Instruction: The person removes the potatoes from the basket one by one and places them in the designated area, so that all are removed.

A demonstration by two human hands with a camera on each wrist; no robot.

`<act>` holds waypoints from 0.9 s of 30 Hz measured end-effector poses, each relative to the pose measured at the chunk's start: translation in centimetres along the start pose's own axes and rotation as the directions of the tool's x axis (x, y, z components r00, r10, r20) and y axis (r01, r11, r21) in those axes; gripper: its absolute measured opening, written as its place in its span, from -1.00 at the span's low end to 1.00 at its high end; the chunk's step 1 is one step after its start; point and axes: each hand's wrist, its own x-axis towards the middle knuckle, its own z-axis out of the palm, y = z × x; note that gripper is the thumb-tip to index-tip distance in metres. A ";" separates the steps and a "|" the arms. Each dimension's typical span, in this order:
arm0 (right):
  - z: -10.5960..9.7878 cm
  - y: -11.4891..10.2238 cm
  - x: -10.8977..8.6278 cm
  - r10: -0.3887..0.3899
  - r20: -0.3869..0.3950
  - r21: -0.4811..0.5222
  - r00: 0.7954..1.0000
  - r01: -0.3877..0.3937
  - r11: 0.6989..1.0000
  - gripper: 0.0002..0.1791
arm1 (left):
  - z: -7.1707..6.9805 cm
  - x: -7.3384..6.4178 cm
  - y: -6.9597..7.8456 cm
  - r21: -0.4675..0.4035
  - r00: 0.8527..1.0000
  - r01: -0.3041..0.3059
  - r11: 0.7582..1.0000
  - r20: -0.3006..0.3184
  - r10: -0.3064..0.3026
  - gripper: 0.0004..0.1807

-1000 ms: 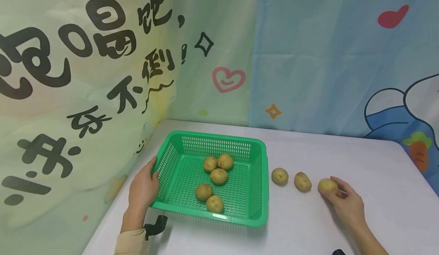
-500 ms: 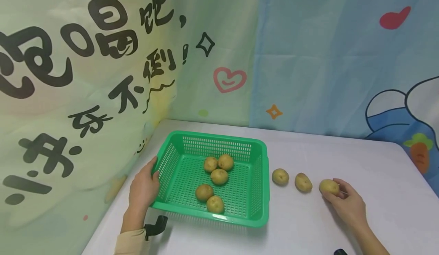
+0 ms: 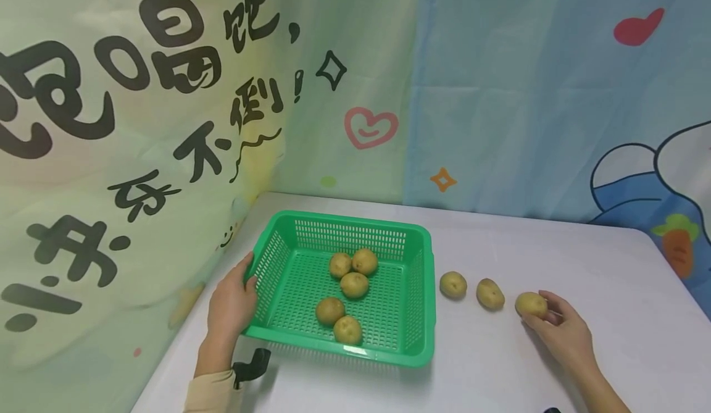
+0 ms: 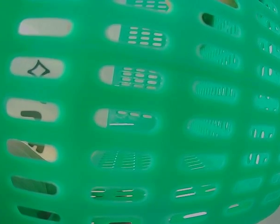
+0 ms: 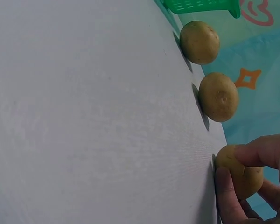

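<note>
Pinched snugly in the right hand (image 3: 561, 333), between thumb and bent fingers: a small, rounded, yellow-brown potato (image 3: 531, 305), low over a smooth white table (image 3: 500, 376). Hard to tell whether touching it. To the left, in a loose row, apart from one another: two loose potatoes (image 3: 490, 294). Farther left, a rectangular green perforated plastic basket (image 3: 333, 346) with five potatoes (image 3: 354, 285) inside, clustered as three toward the back and two nearer the front. Against its left rim, the left hand (image 3: 232, 302), too hidden to tell any curl of fingers. Beyond, a printed green-and-blue fabric backdrop (image 3: 500, 92) with bold black Chinese characters (image 3: 200, 154), legible partly as "喝饱," and, lower, "快乐不倒!"
</note>
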 end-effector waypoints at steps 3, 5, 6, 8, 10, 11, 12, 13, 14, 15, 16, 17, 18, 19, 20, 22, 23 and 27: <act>-0.2 0.0 -0.2 0.010 0.000 -0.006 1.000 -0.010 1.000 -0.19 | 0.0 0.0 0.1 0.003 1.000 0.001 1.000 0.000 -0.001 -0.44; -0.4 0.1 -0.4 0.018 -0.020 -0.008 1.000 -0.018 1.000 -0.20 | -0.1 0.0 0.2 0.006 1.000 0.001 1.000 0.003 -0.001 -0.44; -0.5 0.1 -0.5 0.024 -0.033 -0.013 0.999 -0.025 1.000 -0.22 | -0.2 0.0 0.2 0.007 1.000 0.001 1.000 0.004 -0.001 -0.44; -0.6 0.2 -0.7 0.032 -0.065 0.013 0.997 -0.031 0.999 -0.28 | -0.2 0.0 0.3 0.009 1.000 0.001 1.000 0.005 -0.001 -0.44; -0.6 0.1 -1.0 0.039 -0.107 0.067 0.994 -0.032 0.997 -0.35 | -0.3 0.0 0.3 0.010 1.000 0.002 1.000 0.007 -0.002 -0.44; -0.5 -0.1 -1.2 0.040 -0.128 0.101 0.991 -0.028 0.995 -0.39 | -0.4 0.0 0.3 0.010 1.000 0.002 1.000 0.007 -0.002 -0.44; -0.3 -0.4 -1.5 0.041 -0.147 0.132 0.988 -0.021 0.991 -0.42 | -0.4 0.0 0.3 0.010 1.000 0.002 1.000 0.008 -0.002 -0.44; -0.1 -0.7 -1.8 0.029 -0.167 0.159 0.985 -0.002 0.987 -0.46 | -0.4 0.1 0.3 0.010 1.000 0.003 1.000 0.008 -0.003 -0.44; 0.3 -1.1 -2.2 0.020 -0.183 0.185 0.983 0.015 0.983 -0.50 | -0.5 0.1 0.3 0.010 1.000 0.004 1.000 0.008 -0.004 -0.44; 0.6 -1.6 -2.6 0.004 -0.192 0.206 0.981 0.036 0.978 -0.55 | -0.5 0.1 0.3 0.011 1.000 0.004 1.000 0.009 -0.004 -0.44; 1.1 -2.0 -3.1 -0.018 -0.195 0.223 0.981 0.063 0.973 -0.59 | -0.5 0.1 0.3 0.012 1.000 0.007 1.000 0.009 -0.007 -0.44; 1.5 -2.5 -3.5 -0.038 -0.193 0.228 0.981 0.082 0.970 -0.62 | -0.4 0.1 0.3 0.013 1.000 0.008 1.000 0.010 -0.008 -0.44; 2.0 -3.0 -4.0 -0.061 -0.185 0.232 0.981 0.104 0.967 -0.64 | -0.4 0.1 0.2 0.014 1.000 0.009 1.000 0.010 -0.009 -0.44; 2.4 -3.5 -4.5 -0.087 -0.175 0.243 0.981 0.128 0.961 -0.66 | -0.4 0.1 0.2 0.015 1.000 0.011 1.000 0.010 -0.011 -0.44; 2.8 -4.1 -5.0 -0.112 -0.159 0.263 0.981 0.151 0.953 -0.67 | -0.3 0.1 0.2 0.013 1.000 0.011 1.000 0.010 -0.011 -0.44; 3.4 -5.2 -5.8 -0.171 -0.135 0.287 0.976 0.203 0.936 -0.70 | -0.2 0.1 0.1 0.012 1.000 0.012 1.000 0.009 -0.012 -0.44; 3.6 -5.8 -6.1 -0.205 -0.125 0.297 0.971 0.234 0.926 -0.72 | -0.2 0.1 0.1 0.012 1.000 0.011 1.000 0.009 -0.011 -0.44; 4.2 -8.4 -7.3 -0.375 -0.077 0.392 0.924 0.374 0.841 -0.79 | -0.1 0.0 0.1 0.012 1.000 0.011 1.000 0.012 -0.011 -0.44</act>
